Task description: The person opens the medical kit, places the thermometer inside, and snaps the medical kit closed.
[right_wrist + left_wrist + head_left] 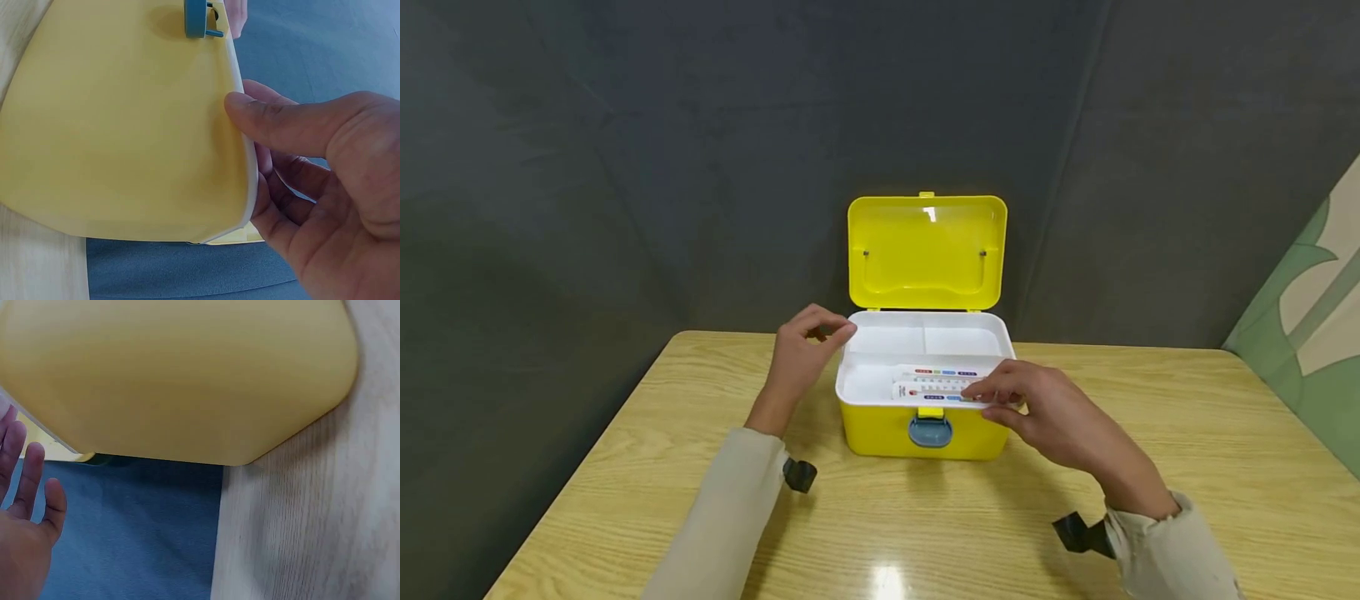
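A yellow storage box (883,433) stands with its lid (928,250) raised. Inside its top sits a white divided tray (867,379). Two white cards (936,387), printed with scales and coloured labels, lie in the tray's front compartment. At the tray's back left corner, my left hand (801,350) pinches the rim between thumb and index finger; its other fingers stand spread in the left wrist view. My right hand (1048,404) straddles the front right rim. Its thumb (253,112) lies outside, while the fingertips reach inside onto the cards.
A grey-blue latch (930,432) hangs at the box front. The wooden table (647,467) runs out to both sides. Behind it rises a dark fabric wall (737,167), with a green and beige patterned panel (1315,333) at the right.
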Motion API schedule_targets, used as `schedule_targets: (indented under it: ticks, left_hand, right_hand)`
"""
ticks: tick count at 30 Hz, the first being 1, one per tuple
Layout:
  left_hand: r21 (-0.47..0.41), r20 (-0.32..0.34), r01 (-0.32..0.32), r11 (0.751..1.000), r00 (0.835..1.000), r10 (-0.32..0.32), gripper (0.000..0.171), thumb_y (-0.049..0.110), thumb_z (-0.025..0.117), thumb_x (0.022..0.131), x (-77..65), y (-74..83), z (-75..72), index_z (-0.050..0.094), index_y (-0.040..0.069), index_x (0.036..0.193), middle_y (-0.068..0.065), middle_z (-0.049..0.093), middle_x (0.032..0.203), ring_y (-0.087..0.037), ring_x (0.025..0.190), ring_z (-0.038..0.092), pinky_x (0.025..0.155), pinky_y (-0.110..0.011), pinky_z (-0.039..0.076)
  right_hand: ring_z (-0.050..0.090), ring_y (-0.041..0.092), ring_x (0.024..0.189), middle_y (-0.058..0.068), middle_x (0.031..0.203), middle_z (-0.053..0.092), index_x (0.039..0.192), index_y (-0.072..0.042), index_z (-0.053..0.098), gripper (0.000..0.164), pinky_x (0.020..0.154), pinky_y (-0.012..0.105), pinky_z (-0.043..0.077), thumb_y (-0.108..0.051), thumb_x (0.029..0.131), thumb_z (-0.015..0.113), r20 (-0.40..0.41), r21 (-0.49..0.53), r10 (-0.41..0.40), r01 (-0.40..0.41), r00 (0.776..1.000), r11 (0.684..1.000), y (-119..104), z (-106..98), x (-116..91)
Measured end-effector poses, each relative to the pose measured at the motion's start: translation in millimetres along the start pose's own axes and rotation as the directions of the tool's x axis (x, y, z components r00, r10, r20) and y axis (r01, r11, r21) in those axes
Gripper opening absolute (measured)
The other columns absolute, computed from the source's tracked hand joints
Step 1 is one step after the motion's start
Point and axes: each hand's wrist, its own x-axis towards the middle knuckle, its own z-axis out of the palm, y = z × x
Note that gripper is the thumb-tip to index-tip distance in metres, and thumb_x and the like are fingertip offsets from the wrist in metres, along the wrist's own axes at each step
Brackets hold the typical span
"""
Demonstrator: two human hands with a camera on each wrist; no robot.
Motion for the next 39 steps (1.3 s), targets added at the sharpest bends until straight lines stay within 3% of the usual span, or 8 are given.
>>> schedule_targets:
  ticks: [6, 11, 17, 23, 28, 39]
  left_hand:
    - [-0.025, -0.027, 0.066, 0.998, 0.997, -0.066, 0.019, 0.025, 0.075, 0.091, 14.7, -7.1, 3.1, 0.075, 0.008, 0.1, -0.008, 0.065, 0.098, -0.016, 0.088, 0.058, 0.077, -0.025, 0.046]
    - [-0.014, -0.041, 0.088, 0.996, 0.995, -0.089, 0.024, 0.025, 0.075, 0.09, 26.4, -11.6, 6.3, 0.072, 0.011, 0.11, -0.009, 0.064, 0.1, -0.02, 0.093, 0.059, 0.084, -0.033, 0.048]
    - [-0.069, -0.015, 0.139, 0.988, 0.99, -0.141, 0.038, 0.021, 0.071, 0.093, 38.6, -17.9, 12.0, 0.062, 0.01, 0.129, -0.015, 0.064, 0.106, -0.027, 0.1, 0.059, 0.095, -0.041, 0.048]
    - [-0.021, 0.06, 0.266, 0.964, 0.963, -0.264, 0.046, 0.024, 0.061, 0.1, 44.4, -17.8, 17.1, 0.05, 0.014, 0.143, -0.013, 0.061, 0.126, -0.029, 0.118, 0.056, 0.104, -0.044, 0.046]
    - [-0.02, 0.115, 0.333, 0.943, 0.937, -0.329, 0.046, 0.026, 0.05, 0.105, 49.4, -9.7, 17.9, 0.043, 0.02, 0.15, -0.007, 0.054, 0.144, -0.026, 0.133, 0.051, 0.111, -0.043, 0.044]
    - [-0.074, 0.048, 0.324, 0.943, 0.946, -0.321, 0.042, 0.012, 0.048, 0.105, 50.6, -5.3, 17.8, 0.048, 0.012, 0.147, -0.012, 0.056, 0.139, -0.026, 0.122, 0.057, 0.101, -0.041, 0.051]
  right_hand:
    - [0.058, 0.008, 0.081, -0.006, 0.1, 0.07, 0.113, -0.022, 0.075, 0.028, 0.072, 0.022, 0.052, -0.009, 0.088, 0.074, -0.009, -0.004, -0.018, 0.018, 1.0, 1.0, -0.2, 1.3, -0.3]
    - [0.058, 0.009, 0.082, -0.006, 0.101, 0.07, 0.114, -0.022, 0.075, 0.028, 0.071, 0.021, 0.051, -0.009, 0.089, 0.073, -0.012, -0.011, -0.019, 0.019, 1.0, 1.0, -1.1, 0.6, -1.8]
    - [0.057, 0.009, 0.08, -0.005, 0.101, 0.07, 0.113, -0.022, 0.075, 0.028, 0.068, 0.021, 0.049, -0.008, 0.089, 0.073, -0.019, -0.025, -0.017, 0.017, 1.0, 1.0, -2.7, -2.0, -4.1]
    - [0.055, 0.009, 0.079, -0.006, 0.1, 0.069, 0.113, -0.022, 0.076, 0.028, 0.068, 0.023, 0.049, -0.008, 0.089, 0.074, -0.022, -0.04, -0.023, 0.022, 0.999, 0.999, -5.2, -1.5, -6.6]
    - [0.055, 0.009, 0.08, -0.007, 0.101, 0.069, 0.113, -0.023, 0.075, 0.029, 0.068, 0.023, 0.049, -0.007, 0.089, 0.073, -0.013, -0.031, -0.026, 0.026, 1.0, 0.999, -8.8, -0.6, -5.9]
    - [0.055, 0.009, 0.081, -0.007, 0.101, 0.068, 0.113, -0.023, 0.076, 0.029, 0.069, 0.023, 0.049, -0.006, 0.089, 0.073, -0.003, -0.038, -0.022, 0.022, 1.0, 0.999, -14.0, 2.0, -3.1]
